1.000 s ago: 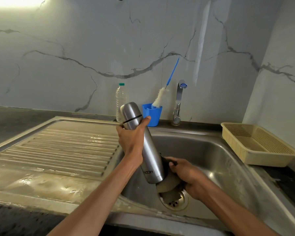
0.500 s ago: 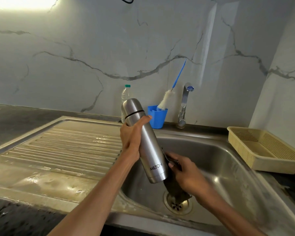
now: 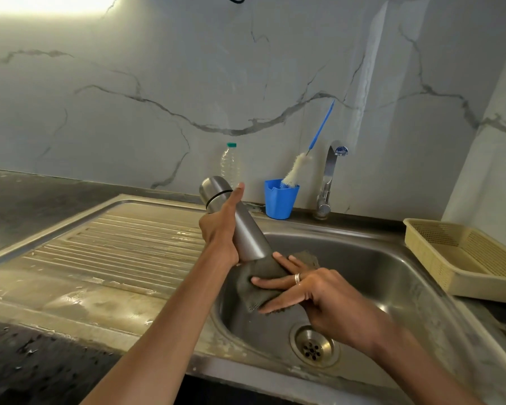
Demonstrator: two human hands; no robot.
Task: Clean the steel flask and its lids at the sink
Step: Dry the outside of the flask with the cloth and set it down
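Marble-veined wall panels (image 3: 158, 83) back a steel sink (image 3: 377, 258) set in a dark table (image 3: 27, 361); the ribbed drainboard (image 3: 114, 247) to its left is wet and stained. Over the basin, the left hand (image 3: 221, 232) is clamped round the upper body of the flask (image 3: 246, 229), thumb lying up along its side near the black ring under the cap. The flask tilts, cap end up and to the left, base down toward the basin. Its lower end is wrapped in a grey-green cloth (image 3: 254, 285), and the right hand (image 3: 319, 293) grips that cloth round the flask's base, fingers (image 3: 278, 283) spread across the fabric, a ring (image 3: 297, 278) on one of them. The two hands are close together, the left just above the right along the flask. Below the right wrist sits the drain (image 3: 313, 346).

Along the back edge stand a clear bottle (image 3: 230, 165) with a green cap, just behind the flask's top, and a blue cup (image 3: 281, 201) holding a bottle brush (image 3: 297, 171) with white bristles and a blue handle leaning up to the right. The tap (image 3: 327, 182) rises just right of the cup, with no water seen running from it. A cream plastic basket (image 3: 462, 258) sits on the table to the right of the sink, against the side wall. Only the cap on the flask shows; any inner lid is hidden.
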